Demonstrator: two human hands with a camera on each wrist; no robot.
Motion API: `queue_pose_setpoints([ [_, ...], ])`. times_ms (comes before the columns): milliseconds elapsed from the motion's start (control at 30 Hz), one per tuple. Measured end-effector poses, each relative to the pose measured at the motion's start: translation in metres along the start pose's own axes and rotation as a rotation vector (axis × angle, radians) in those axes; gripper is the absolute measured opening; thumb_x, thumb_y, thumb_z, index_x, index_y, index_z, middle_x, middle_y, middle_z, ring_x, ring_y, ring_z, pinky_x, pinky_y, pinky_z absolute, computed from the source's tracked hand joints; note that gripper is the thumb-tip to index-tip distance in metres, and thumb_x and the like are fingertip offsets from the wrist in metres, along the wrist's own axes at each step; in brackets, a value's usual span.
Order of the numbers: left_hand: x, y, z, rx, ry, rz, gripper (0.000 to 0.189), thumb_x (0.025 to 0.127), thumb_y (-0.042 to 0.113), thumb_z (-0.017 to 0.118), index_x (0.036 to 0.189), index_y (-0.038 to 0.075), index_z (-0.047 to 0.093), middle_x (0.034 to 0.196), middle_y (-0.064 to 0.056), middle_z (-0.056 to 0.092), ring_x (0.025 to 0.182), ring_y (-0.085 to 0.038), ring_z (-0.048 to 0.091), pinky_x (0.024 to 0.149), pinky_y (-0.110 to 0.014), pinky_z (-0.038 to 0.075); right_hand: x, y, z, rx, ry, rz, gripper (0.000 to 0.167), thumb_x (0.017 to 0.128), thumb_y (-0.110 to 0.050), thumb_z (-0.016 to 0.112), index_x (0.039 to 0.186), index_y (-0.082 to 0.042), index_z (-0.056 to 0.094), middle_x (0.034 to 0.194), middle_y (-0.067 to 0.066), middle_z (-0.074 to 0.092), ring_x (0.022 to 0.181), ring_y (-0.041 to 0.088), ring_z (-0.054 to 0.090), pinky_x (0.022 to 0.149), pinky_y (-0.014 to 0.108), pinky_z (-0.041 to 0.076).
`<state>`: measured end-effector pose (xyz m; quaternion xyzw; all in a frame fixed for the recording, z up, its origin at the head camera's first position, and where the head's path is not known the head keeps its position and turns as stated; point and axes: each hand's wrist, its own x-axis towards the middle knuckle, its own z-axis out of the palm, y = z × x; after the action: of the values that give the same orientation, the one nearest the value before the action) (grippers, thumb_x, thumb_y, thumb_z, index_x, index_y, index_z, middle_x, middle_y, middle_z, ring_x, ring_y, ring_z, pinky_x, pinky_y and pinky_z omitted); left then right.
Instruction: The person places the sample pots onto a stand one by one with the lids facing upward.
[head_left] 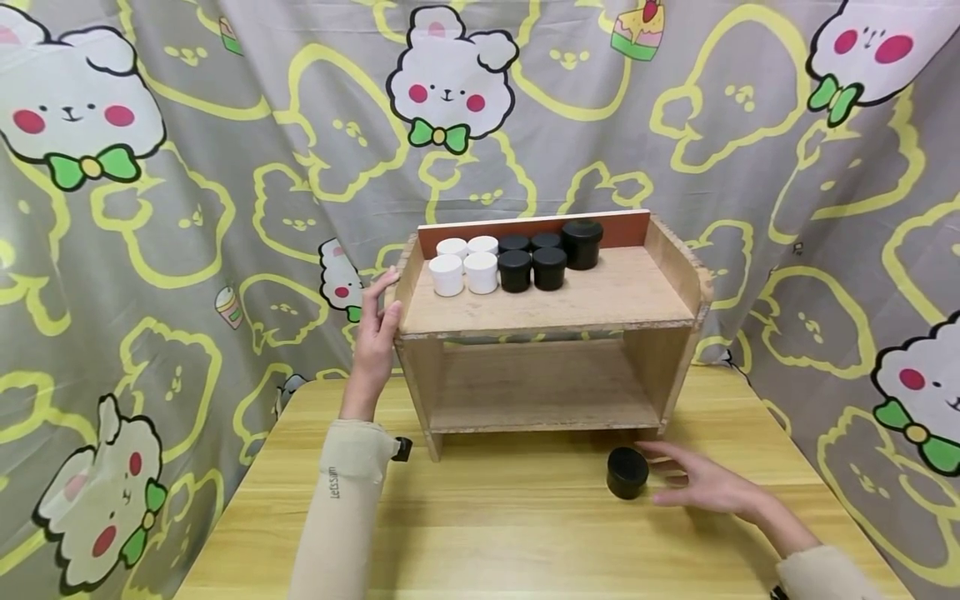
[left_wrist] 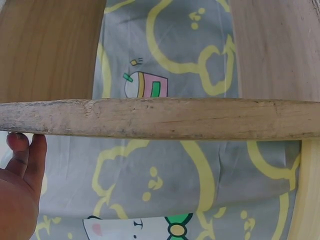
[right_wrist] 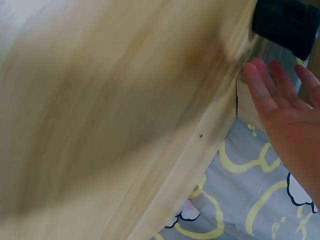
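A small black lidded jar [head_left: 627, 472] stands on the table in front of the shelf's right end. Just right of it is my right hand [head_left: 705, 482], fingers spread and nothing held. The right wrist view shows the black jar [right_wrist: 285, 27] beyond the fingertips of that hand [right_wrist: 285, 110]. My left hand [head_left: 375, 333] rests against the left side panel of the wooden shelf [head_left: 547, 308]. In the left wrist view, fingertips [left_wrist: 36, 142] touch the edge of a wooden board [left_wrist: 165, 119]. On the upper shelf stand white jars [head_left: 482, 272] and black jars [head_left: 549, 268].
One larger black jar [head_left: 582, 244] stands at the right end of the row on the upper board. Below it is a lower shelf board [head_left: 540, 387]. The wooden table [head_left: 495, 533] carries the shelf, and a patterned curtain [head_left: 225, 167] hangs behind and at both sides.
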<state>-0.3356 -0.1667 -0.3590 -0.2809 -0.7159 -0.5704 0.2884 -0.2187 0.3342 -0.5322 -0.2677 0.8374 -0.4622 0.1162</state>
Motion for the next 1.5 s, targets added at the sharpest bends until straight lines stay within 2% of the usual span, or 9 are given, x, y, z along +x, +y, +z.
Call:
queue_pose_setpoints([
  [233,-0.001,-0.002,0.002,-0.017,-0.004,-0.005,0.044,0.108,0.016,0.046,0.151,0.009,0.042,0.164,-0.005,0.038,0.156,-0.018,0.027,0.126,-0.047,0.019,0.01,-0.001,0.01,-0.031,0.003,0.021,0.082,0.088,-0.022,0.082,0.153,0.005,0.04,0.145,0.034,0.051,0.125,0.023,0.06,0.1,0.044,0.054],
  [300,-0.002,-0.002,0.002,-0.014,-0.006,-0.006,0.044,0.108,0.016,0.046,0.151,0.009,0.042,0.165,-0.005,0.037,0.156,-0.018,0.027,0.126,-0.047,0.018,0.012,-0.002,0.013,-0.03,0.008,0.026,0.081,0.088,-0.023,0.083,0.152,0.004,0.041,0.141,0.029,0.056,0.124,0.019,0.06,0.099,0.041,0.055],
  [333,-0.002,-0.002,0.002,-0.012,-0.008,-0.005,0.044,0.108,0.016,0.046,0.151,0.009,0.042,0.165,-0.005,0.037,0.156,-0.018,0.027,0.126,-0.048,0.018,0.014,-0.001,0.014,-0.029,0.012,0.028,0.081,0.088,-0.023,0.083,0.152,0.004,0.041,0.139,0.026,0.058,0.123,0.015,0.059,0.099,0.04,0.055],
  [467,-0.003,-0.001,0.002,-0.012,-0.01,-0.005,0.043,0.108,0.013,0.045,0.151,0.008,0.042,0.165,-0.006,0.037,0.156,-0.019,0.026,0.126,-0.048,0.018,0.017,-0.002,0.017,-0.054,0.039,0.039,0.073,0.09,-0.025,0.081,0.147,0.004,0.046,0.134,0.022,0.062,0.119,0.016,0.061,0.098,0.039,0.055],
  [600,-0.003,-0.001,0.001,-0.017,-0.007,-0.002,0.043,0.107,0.011,0.044,0.15,0.007,0.043,0.164,-0.007,0.038,0.156,-0.02,0.026,0.126,-0.049,0.017,0.02,-0.001,0.018,-0.071,0.056,0.061,0.063,0.09,-0.026,0.081,0.14,0.002,0.053,0.13,0.02,0.064,0.116,0.023,0.065,0.097,0.04,0.056],
  [733,-0.003,-0.002,0.0,-0.01,-0.011,0.0,0.043,0.107,0.01,0.044,0.15,0.007,0.042,0.164,-0.007,0.037,0.156,-0.021,0.026,0.126,-0.05,0.017,0.022,0.0,0.019,-0.086,0.068,0.08,0.062,0.089,-0.029,0.082,0.136,0.0,0.055,0.128,0.017,0.065,0.114,0.019,0.064,0.095,0.038,0.057],
  [900,-0.002,-0.001,0.0,-0.004,-0.01,0.008,0.043,0.107,0.011,0.045,0.15,0.007,0.043,0.164,-0.007,0.038,0.156,-0.02,0.027,0.127,-0.047,0.017,0.025,-0.002,0.02,-0.1,0.077,0.076,0.061,0.09,-0.031,0.081,0.136,-0.001,0.055,0.125,0.013,0.066,0.113,0.012,0.063,0.094,0.035,0.057],
  [1200,0.0,-0.001,0.0,-0.007,-0.013,0.011,0.044,0.107,0.011,0.045,0.151,0.007,0.042,0.164,-0.008,0.038,0.157,-0.02,0.025,0.127,-0.047,0.016,0.03,-0.006,0.019,-0.089,0.083,0.071,0.058,0.09,-0.031,0.081,0.133,-0.001,0.057,0.119,0.012,0.067,0.109,0.014,0.064,0.092,0.036,0.058],
  [1500,0.002,0.0,0.0,-0.01,-0.003,-0.015,0.044,0.105,0.001,0.042,0.149,-0.004,0.038,0.164,-0.02,0.033,0.157,-0.031,0.023,0.127,-0.051,0.015,0.031,-0.022,0.023,-0.102,0.081,0.027,0.059,0.09,-0.033,0.082,0.134,-0.003,0.058,0.122,0.012,0.066,0.11,0.013,0.064,0.089,0.029,0.058],
])
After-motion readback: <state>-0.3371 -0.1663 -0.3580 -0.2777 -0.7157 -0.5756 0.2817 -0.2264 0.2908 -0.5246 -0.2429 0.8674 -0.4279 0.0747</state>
